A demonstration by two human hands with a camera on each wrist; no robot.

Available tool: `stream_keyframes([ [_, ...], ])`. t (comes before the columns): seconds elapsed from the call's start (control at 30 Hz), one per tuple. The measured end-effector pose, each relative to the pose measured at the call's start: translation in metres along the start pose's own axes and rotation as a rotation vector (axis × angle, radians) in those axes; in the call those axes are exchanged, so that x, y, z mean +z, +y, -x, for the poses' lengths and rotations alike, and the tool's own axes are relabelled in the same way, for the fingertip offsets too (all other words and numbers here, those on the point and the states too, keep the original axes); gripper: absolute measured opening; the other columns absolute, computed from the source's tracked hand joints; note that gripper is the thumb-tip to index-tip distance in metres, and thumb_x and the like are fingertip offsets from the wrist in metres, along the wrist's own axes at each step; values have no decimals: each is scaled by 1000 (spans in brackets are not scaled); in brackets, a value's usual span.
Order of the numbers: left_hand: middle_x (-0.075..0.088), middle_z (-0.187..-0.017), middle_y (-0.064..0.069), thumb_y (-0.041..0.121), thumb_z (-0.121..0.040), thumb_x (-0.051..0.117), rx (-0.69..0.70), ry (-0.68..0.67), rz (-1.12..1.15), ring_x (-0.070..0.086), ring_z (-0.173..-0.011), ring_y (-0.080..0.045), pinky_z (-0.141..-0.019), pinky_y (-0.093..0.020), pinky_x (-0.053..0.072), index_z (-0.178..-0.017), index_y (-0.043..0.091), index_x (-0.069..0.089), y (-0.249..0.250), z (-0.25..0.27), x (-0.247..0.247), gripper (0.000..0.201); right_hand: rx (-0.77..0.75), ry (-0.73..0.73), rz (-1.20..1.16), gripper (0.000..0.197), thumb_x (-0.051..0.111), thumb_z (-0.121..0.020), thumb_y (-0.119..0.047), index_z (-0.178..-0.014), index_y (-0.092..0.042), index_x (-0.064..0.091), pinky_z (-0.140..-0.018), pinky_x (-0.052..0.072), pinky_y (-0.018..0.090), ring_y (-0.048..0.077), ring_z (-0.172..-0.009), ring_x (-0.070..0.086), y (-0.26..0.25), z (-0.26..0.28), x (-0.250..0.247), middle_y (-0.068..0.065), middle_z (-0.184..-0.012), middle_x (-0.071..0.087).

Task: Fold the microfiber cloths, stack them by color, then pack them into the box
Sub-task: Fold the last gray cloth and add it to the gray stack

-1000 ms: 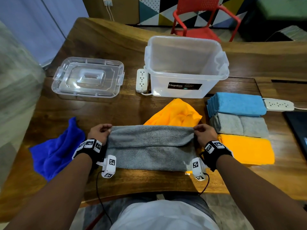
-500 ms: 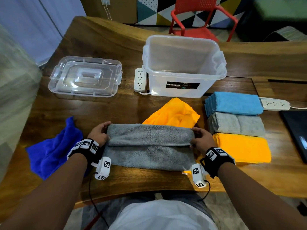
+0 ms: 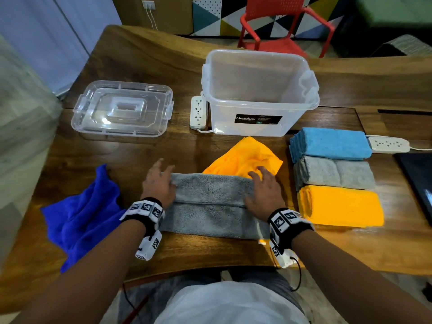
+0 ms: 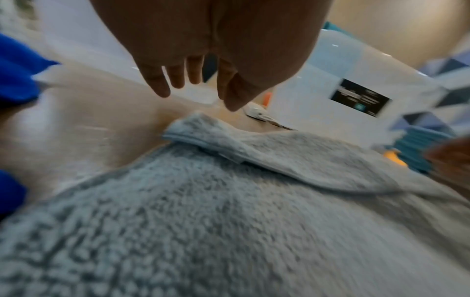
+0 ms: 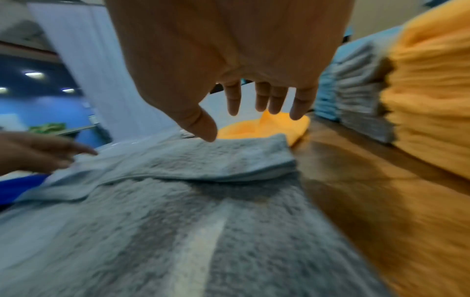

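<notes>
- The gray cloth [image 3: 210, 204] lies flat at the near edge of the wooden tabletop [image 3: 140, 155], in front of the person. Its far part is folded over toward the near side, so a soft double layer with a straight hem crosses the middle.
- The left hand [image 3: 159, 185] is at the left end of the fold and the right hand [image 3: 264, 192] at the right end. In both wrist views the fingers are spread and straight, above the cloth; each grip is loose and pinches nothing. Whether the palms press on the fold cannot be told.
- Just behind the gray cloth lies a loose orange cloth [image 3: 245, 157], wrinkled; the right fingers [image 3: 261, 171] reach over its near edge.
- Left of the gray cloth is a crumpled dark blue cloth [image 3: 86, 213], fluffy, not folded.
- At the right are three neat piles in a row: light blue pile [image 3: 332, 146] farthest, gray pile [image 3: 336, 174] in the middle, orange pile [image 3: 341, 206] nearest. Each pile touches the next.
- The box [image 3: 257, 94] is of clear plastic, rectangular, with a black label on the front. It stands open behind the orange cloth, with nothing seen inside.
- Its clear lid [image 3: 121, 111] lies flat, well apart to the left.
- A white power strip [image 3: 198, 112] lies just beside the box on the left, and another strip [image 3: 389, 144] touches the light blue pile.
- A red chair [image 3: 285, 26] stands behind the tabletop.
</notes>
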State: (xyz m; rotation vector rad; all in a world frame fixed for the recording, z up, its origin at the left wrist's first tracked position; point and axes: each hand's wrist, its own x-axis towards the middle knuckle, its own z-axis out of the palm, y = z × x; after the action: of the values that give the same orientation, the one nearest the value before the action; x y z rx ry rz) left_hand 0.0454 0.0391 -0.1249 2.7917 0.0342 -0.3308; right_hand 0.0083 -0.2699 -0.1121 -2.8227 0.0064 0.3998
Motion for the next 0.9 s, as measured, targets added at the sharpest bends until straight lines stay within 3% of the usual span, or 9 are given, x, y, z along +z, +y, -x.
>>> stream_keyframes([
  [0.13, -12, -163, 1, 44, -102, 29, 285, -194, -177, -7, -150, -25, -118, -51, 13, -156, 26, 7, 26, 15, 22, 61, -233, -154, 129, 86, 45, -97, -53, -159, -16, -2, -124, 3, 50, 28, -152, -16, -31, -2, 19, 6, -164, -22],
  [0.2, -20, -161, 2, 53, -100, 22, 297, -243, -215, -13, -149, -25, -121, -48, 6, -155, 25, -6, 28, 20, 35, 68, -261, -217, 165, 89, 39, -98, -58, -157, -17, -13, -123, -3, 50, 26, -150, -22, -39, -2, 30, 4, -161, -29],
  [0.33, -31, -156, 2, 71, -86, 3, 186, -304, -239, -20, -148, -25, -120, -47, -5, -151, 27, -22, 10, 23, 56, 82, -190, -317, 174, 94, 30, -94, -71, -153, -23, -26, -121, -8, 55, 27, -148, -30, -31, 0, 51, -1, -158, -37],
  [0.43, -38, -153, 3, 78, -87, 11, 137, -368, -251, -27, -145, -25, -118, -47, -12, -144, 32, -34, -3, 23, 56, 86, -140, -338, 186, 101, 23, -87, -82, -150, -26, -32, -120, -12, 54, 26, -146, -33, -17, 1, 58, -4, -157, -40],
  [0.63, -46, -148, 7, 101, -57, 22, 51, -455, -192, -35, -141, -24, -112, -58, -18, -142, 39, -36, -12, 12, 40, 120, -59, -386, 145, 121, 25, -69, -97, -148, -28, -36, -119, -18, 50, 24, -142, -39, 5, 1, 49, -11, -150, -48],
  [0.9, -53, -142, 8, 103, -44, 40, 6, -574, -204, -41, -137, -27, -110, -63, -18, -131, 42, -45, -3, 6, 31, 136, -53, -477, 137, 123, 32, -67, -98, -137, -32, -44, -117, -19, 52, 26, -141, -41, 4, -5, 44, -12, -145, -53],
])
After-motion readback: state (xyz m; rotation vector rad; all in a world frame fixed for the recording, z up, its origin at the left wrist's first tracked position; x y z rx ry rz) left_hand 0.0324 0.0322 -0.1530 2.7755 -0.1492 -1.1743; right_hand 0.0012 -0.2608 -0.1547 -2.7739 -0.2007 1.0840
